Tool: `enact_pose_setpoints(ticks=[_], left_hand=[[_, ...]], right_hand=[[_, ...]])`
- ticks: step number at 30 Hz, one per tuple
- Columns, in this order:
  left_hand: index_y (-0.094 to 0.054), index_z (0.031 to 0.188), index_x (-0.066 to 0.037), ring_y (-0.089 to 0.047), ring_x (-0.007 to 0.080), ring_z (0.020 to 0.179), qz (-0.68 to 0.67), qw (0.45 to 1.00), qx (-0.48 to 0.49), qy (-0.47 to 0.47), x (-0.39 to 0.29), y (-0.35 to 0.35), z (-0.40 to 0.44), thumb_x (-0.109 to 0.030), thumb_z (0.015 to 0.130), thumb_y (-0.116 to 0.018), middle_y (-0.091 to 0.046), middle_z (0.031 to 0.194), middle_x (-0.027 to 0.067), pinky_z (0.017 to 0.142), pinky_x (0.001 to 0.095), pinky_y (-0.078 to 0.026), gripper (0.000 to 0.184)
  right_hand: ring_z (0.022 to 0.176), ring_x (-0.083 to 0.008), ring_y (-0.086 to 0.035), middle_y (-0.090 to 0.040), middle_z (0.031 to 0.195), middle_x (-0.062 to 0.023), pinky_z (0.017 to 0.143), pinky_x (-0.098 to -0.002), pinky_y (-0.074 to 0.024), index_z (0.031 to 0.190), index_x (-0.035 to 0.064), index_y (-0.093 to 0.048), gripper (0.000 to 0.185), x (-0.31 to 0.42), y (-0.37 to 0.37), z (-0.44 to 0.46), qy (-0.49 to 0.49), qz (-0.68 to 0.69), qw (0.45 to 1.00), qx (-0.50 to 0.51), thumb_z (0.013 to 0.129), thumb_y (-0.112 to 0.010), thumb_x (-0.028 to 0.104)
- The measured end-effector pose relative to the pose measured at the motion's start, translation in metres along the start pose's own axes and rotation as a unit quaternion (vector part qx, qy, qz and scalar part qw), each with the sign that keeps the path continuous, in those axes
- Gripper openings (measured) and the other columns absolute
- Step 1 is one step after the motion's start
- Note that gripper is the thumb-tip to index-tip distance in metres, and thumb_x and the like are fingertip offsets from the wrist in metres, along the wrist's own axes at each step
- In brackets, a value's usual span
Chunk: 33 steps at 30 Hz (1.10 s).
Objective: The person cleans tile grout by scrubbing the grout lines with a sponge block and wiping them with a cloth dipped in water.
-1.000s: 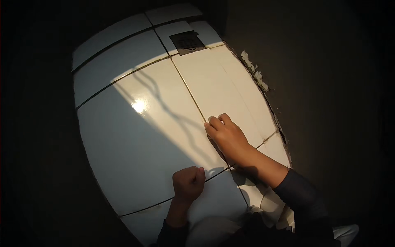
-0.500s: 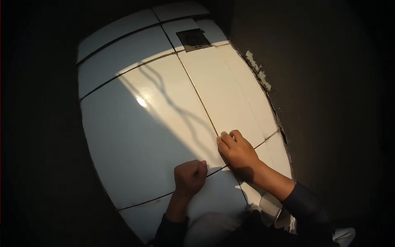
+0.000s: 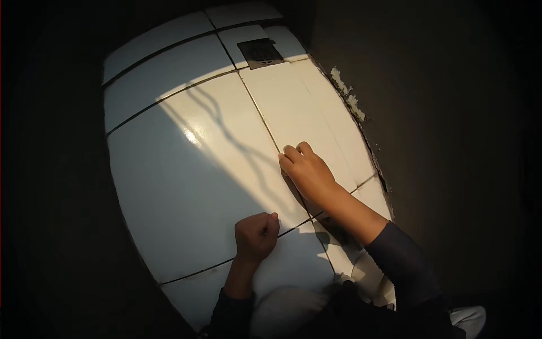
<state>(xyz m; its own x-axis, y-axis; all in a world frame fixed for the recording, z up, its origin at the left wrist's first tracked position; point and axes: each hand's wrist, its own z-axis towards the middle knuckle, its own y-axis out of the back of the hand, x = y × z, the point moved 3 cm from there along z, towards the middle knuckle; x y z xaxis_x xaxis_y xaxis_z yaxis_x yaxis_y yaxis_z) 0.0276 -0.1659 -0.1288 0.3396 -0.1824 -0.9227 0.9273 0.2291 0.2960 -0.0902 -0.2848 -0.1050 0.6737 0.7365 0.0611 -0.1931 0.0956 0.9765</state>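
My right hand (image 3: 307,172) is closed, its curled fingertips down at the dark grout line (image 3: 259,109) between large white floor tiles (image 3: 180,186). Whatever those fingers pinch, if anything, is hidden beneath them. Below and to the left, my left hand (image 3: 256,236) makes a fist over the tiles, thumb side up. The inside of that fist cannot be seen. Both forearms come in from the bottom in dark sleeves.
A dark square drain cover (image 3: 260,53) is set in the floor at the far end. White flakes (image 3: 347,94) lie along the right tile edge. By my right sleeve stands a pale rounded object (image 3: 368,275), partly hidden. Sunlight crosses the tiles diagonally.
My right hand has moved up and left along the grout line, away from my body. My left fist has stayed nearly in place, and the view has shifted slightly.
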Motion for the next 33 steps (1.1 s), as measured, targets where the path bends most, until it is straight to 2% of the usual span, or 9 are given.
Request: enact_pose_setpoints(ticks=[6,9,12,15,17,22,28,31,33], left_hand=[[-0.037,0.055,-0.001,-0.031,0.0223,0.040,-0.008,1.000,-0.001,0.010,-0.001,0.000,0.000,-0.012,0.088,-0.053,-0.033,0.048,0.0103,0.041,0.0343,-0.027,0.039],[-0.035,0.056,0.000,-0.029,0.0199,0.041,-0.017,1.000,0.001,0.011,-0.002,-0.002,0.000,-0.012,0.090,-0.051,-0.030,0.049,0.0096,0.042,0.0340,-0.025,0.040],[-0.036,0.055,-0.001,-0.031,0.0219,0.039,-0.004,1.000,-0.003,0.011,0.001,-0.001,0.000,-0.012,0.088,-0.053,-0.033,0.048,0.0100,0.041,0.0346,-0.027,0.039],[-0.038,0.053,-0.003,-0.033,0.0242,0.038,0.001,1.000,-0.004,0.003,0.003,-0.003,-0.002,-0.013,0.086,-0.055,-0.035,0.047,0.0105,0.040,0.0352,-0.028,0.039],[-0.038,0.053,-0.003,-0.033,0.0242,0.038,0.002,1.000,-0.008,0.001,0.002,-0.001,-0.002,-0.012,0.087,-0.055,-0.035,0.047,0.0105,0.040,0.0352,-0.028,0.039],[-0.038,0.054,-0.002,-0.033,0.0235,0.038,0.004,1.000,-0.022,0.006,0.002,0.000,0.000,-0.011,0.087,-0.055,-0.035,0.047,0.0104,0.040,0.0348,-0.028,0.038],[-0.038,0.054,-0.002,-0.033,0.0229,0.038,0.021,1.000,-0.017,-0.002,0.000,-0.002,0.000,-0.012,0.087,-0.054,-0.034,0.047,0.0105,0.040,0.0349,-0.028,0.038],[-0.038,0.054,-0.002,-0.032,0.0230,0.038,0.010,1.000,-0.013,0.012,0.001,-0.003,0.000,-0.012,0.087,-0.054,-0.034,0.047,0.0107,0.040,0.0349,-0.028,0.039],[-0.038,0.054,-0.002,-0.033,0.0229,0.038,0.010,1.000,-0.018,0.003,0.002,-0.003,0.001,-0.013,0.087,-0.054,-0.034,0.047,0.0107,0.040,0.0349,-0.028,0.039]], right_hand=[[0.084,-0.0259,-0.051,-0.055,0.097,-0.0112,0.061,-0.0285,-0.0499,0.091,-0.0021,-0.060,0.018,0.028,0.016,-0.083,0.009,-0.025,0.999,0.045,0.074,-0.057,0.004],[0.083,-0.0271,-0.052,-0.055,0.090,-0.0105,0.063,-0.0303,-0.0507,0.085,-0.0022,-0.059,0.012,0.015,0.012,-0.035,-0.004,0.010,1.000,-0.016,0.074,-0.057,0.003],[0.088,-0.0279,-0.052,-0.055,0.096,-0.0098,0.073,-0.0319,-0.0517,0.101,-0.0016,-0.059,0.028,0.002,-0.005,0.007,-0.057,-0.014,0.995,0.077,0.075,-0.057,0.006],[0.087,-0.0276,-0.052,-0.054,0.095,-0.0092,0.071,-0.0318,-0.0520,0.099,-0.0010,-0.059,0.023,-0.001,-0.003,0.005,-0.051,-0.026,0.996,0.066,0.077,-0.056,0.005],[0.082,-0.0257,-0.051,-0.053,0.092,-0.0087,0.062,-0.0302,-0.0507,0.080,-0.0006,-0.059,0.010,0.013,0.008,-0.033,-0.011,0.009,0.999,0.046,0.070,-0.057,0.001],[0.079,-0.0241,-0.050,-0.054,0.090,-0.0077,0.059,-0.0290,-0.0498,0.080,-0.0009,-0.060,0.011,0.035,0.024,-0.102,-0.004,-0.004,0.998,0.056,0.070,-0.057,0.002],[0.079,-0.0249,-0.051,-0.053,0.085,-0.0084,0.059,-0.0296,-0.0511,0.075,-0.0001,-0.058,0.008,0.011,0.003,-0.026,-0.046,0.014,0.999,0.012,0.068,-0.059,-0.002],[0.088,-0.0279,-0.051,-0.054,0.092,-0.0086,0.067,-0.0331,-0.0516,0.093,-0.0003,-0.059,0.021,0.008,0.002,-0.023,-0.074,0.011,0.994,0.075,0.072,-0.057,0.001],[0.080,-0.0255,-0.051,-0.053,0.084,-0.0082,0.060,-0.0295,-0.0513,0.076,0.0002,-0.059,0.009,0.021,0.012,-0.050,-0.033,0.000,0.998,0.050,0.068,-0.058,-0.002]])
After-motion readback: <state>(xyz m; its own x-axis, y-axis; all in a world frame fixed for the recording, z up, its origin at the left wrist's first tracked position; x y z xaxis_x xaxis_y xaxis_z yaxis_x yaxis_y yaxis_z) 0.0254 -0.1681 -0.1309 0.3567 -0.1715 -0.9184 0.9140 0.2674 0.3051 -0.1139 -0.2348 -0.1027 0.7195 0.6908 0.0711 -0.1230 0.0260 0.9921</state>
